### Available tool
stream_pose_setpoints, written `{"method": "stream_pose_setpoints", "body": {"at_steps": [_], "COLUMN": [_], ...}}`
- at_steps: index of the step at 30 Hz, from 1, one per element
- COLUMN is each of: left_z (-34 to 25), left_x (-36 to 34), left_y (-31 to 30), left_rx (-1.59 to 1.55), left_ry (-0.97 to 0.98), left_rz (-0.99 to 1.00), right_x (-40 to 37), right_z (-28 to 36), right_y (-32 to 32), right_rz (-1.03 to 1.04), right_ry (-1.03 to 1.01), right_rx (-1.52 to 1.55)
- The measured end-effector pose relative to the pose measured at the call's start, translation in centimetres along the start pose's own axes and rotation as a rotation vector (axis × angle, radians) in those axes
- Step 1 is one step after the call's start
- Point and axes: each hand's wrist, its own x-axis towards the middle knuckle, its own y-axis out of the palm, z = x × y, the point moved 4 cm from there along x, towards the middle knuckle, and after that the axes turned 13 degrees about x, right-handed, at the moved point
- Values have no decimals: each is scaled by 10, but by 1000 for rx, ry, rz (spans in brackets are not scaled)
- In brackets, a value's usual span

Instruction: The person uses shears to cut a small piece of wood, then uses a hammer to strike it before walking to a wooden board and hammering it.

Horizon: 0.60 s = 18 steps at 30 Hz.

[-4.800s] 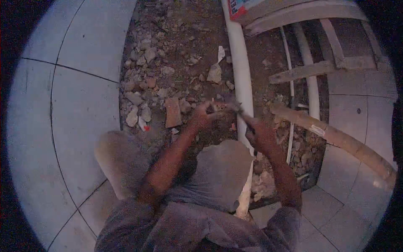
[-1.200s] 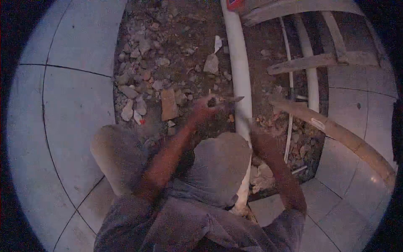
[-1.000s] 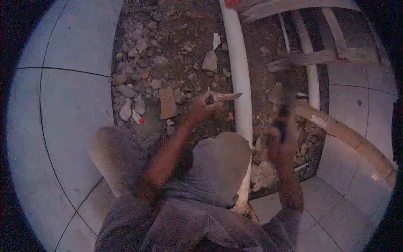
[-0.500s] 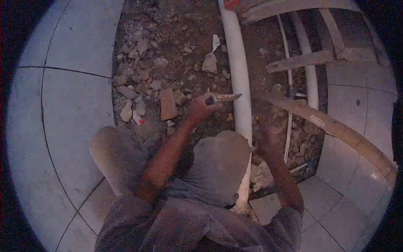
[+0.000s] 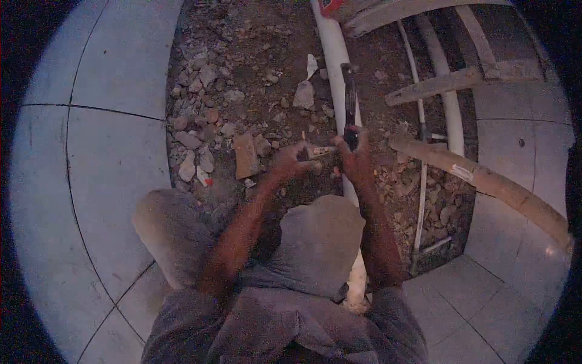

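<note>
My left hand [image 5: 293,162] is closed around a small flat tool [image 5: 321,150], whose narrow body points right toward my other hand. My right hand [image 5: 357,159] grips a long dark hammer-like tool [image 5: 350,100]. This one stretches away from me over the white pipe [image 5: 333,51], with a short crosspiece at its far end. Both hands are close together above the dug-up ground, the right one over the pipe. My bent knee [image 5: 321,242] covers part of the pipe nearer to me.
Rubble [image 5: 200,79] and a broken brick piece [image 5: 246,155] lie to the left. On the right are a bamboo pole [image 5: 503,185], a wooden frame [image 5: 436,87] and thinner white pipes [image 5: 421,200]. Pale floor tiles [image 5: 121,158] border the trench on both sides.
My right hand has moved up and left to the pipe, and the dark tool now shows in it. My left hand stays nearly in place, still holding the flat tool.
</note>
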Motion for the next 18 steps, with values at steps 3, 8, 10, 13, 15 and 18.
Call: {"method": "stream_pose_setpoints", "body": {"at_steps": [3,8,10,13,15,18], "left_z": [13,5,15,54,105,151], "left_x": [3,-2,3,7,18,14], "left_y": [-6,-22,-9,6,41,50], "left_rx": [-352,-1371,-1444,-1329,-1174,-655], "left_ry": [-3,-101,-87,-161,-116,-191], "left_rz": [-25,110,36,28,-128,-444], "right_x": [-2,2,6,12,14,7], "right_z": [17,11,12,2,4,14], "right_y": [3,2,0,-4,-6,-6], "right_rz": [-127,-114,-148,-141,-131,-137], "right_ry": [-264,-219,-235,-161,-235,-348], "right_rx": [-249,-54,-94,-93,-197,-251]}}
